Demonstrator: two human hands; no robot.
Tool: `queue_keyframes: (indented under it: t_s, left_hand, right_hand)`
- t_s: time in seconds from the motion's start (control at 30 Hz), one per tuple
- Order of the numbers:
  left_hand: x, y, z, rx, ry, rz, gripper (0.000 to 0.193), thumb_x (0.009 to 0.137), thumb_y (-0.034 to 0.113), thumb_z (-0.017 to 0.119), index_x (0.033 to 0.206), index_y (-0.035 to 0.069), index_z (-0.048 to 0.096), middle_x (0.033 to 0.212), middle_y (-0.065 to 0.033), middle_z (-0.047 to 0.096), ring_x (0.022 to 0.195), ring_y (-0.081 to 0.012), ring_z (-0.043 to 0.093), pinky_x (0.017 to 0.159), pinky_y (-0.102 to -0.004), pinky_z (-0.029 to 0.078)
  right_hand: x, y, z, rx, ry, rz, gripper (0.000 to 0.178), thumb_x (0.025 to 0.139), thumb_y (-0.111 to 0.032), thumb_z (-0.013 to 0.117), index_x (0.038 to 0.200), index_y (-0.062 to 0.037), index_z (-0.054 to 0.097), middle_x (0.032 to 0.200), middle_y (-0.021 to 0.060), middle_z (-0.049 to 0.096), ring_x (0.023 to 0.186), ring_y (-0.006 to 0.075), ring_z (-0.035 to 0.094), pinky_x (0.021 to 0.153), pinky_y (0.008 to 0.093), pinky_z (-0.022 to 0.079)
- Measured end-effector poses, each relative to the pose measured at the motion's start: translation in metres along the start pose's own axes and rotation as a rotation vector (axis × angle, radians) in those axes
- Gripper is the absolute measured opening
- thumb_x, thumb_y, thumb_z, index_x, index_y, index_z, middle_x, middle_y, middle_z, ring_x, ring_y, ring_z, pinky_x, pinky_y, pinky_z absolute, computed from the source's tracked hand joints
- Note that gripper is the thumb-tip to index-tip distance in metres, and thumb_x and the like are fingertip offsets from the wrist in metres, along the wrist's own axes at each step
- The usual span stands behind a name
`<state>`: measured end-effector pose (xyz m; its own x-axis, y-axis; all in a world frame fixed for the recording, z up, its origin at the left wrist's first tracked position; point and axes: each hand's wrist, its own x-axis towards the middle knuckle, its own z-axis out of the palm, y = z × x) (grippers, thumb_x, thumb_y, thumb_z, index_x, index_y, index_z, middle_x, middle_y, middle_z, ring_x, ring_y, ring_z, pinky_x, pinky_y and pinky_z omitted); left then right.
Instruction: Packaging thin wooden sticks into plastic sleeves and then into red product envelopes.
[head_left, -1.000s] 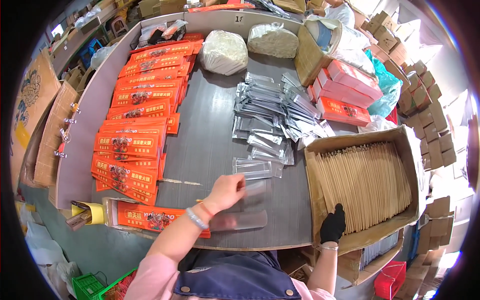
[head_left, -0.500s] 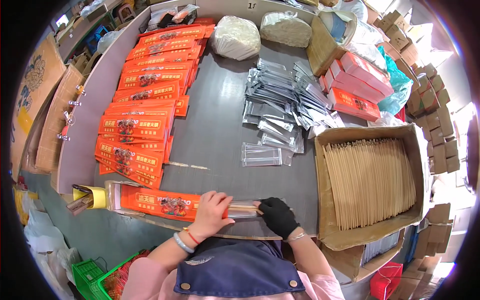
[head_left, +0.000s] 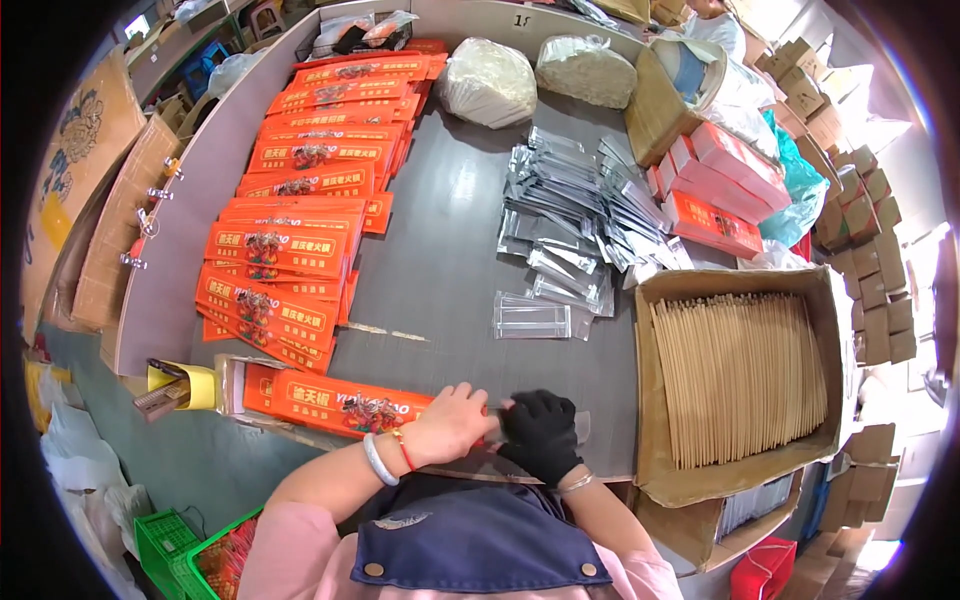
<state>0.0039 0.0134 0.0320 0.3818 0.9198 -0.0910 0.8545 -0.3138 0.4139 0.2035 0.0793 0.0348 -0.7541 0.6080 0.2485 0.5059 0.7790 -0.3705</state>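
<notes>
A long red printed paper sleeve (head_left: 335, 402) lies along the near table edge, over another red sleeve (head_left: 258, 388). My left hand (head_left: 452, 428), bare with a red cord and a pale bangle at the wrist, is closed over the sleeve's right end. Just right of it, my right hand (head_left: 541, 435) in a black fingerless glove has its fingers curled down on a clear plastic packet (head_left: 583, 427), of which only the end shows. The hands hide where packet and sleeve meet. Left of the sleeves stands a cardboard holder (head_left: 229, 385).
Overlapping red sleeves (head_left: 270, 245) cover the left side. Silvery clear packets (head_left: 560, 200) lie heaped mid-right. A carton (head_left: 655, 480) of wooden chopsticks (head_left: 745, 380) stands right; behind are red boxes (head_left: 712, 222) and two wrapped bundles (head_left: 487, 83). A yellow-wrapped piece (head_left: 200, 390) juts left.
My left hand and the sleeve have shifted right, uncovering the sleeve underneath. My right hand has turned and curled over the packet; the chopsticks seen there before are now hidden.
</notes>
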Motion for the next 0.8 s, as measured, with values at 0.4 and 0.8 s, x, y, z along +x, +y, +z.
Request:
queue_keyframes:
  t_s: [0.4, 0.8]
  left_hand:
    - [-0.069, -0.167, -0.120, 0.344, 0.396, -0.576, 0.101, 0.056, -0.002, 0.084, 0.146, 0.017, 0.039, 0.155, -0.0217, 0.019, 0.138, -0.0506, 0.026, 0.115, -0.0537, 0.029]
    - [-0.059, -0.253, -0.056, -0.028, 0.253, -1.226, 0.144, 0.041, 0.026, 0.097, 0.156, 0.025, 0.010, 0.159, -0.0245, 0.000, 0.141, -0.0519, 0.017, 0.114, -0.0628, 0.023]
  right_hand:
    - [-0.004, 0.095, -0.045, -0.022, 0.232, 0.347, 0.055, 0.076, -0.023, 0.082, 0.121, -0.0024, 0.059, 0.112, 0.0164, 0.063, 0.111, 0.0334, 0.058, 0.098, 0.0414, 0.044]
    - [0.199, 0.438, -0.080, -0.510, -0.071, 0.872, 0.031, 0.091, -0.033, 0.056, 0.115, -0.0141, 0.064, 0.111, 0.0191, 0.067, 0.104, 0.0352, 0.065, 0.088, 0.0457, 0.051]
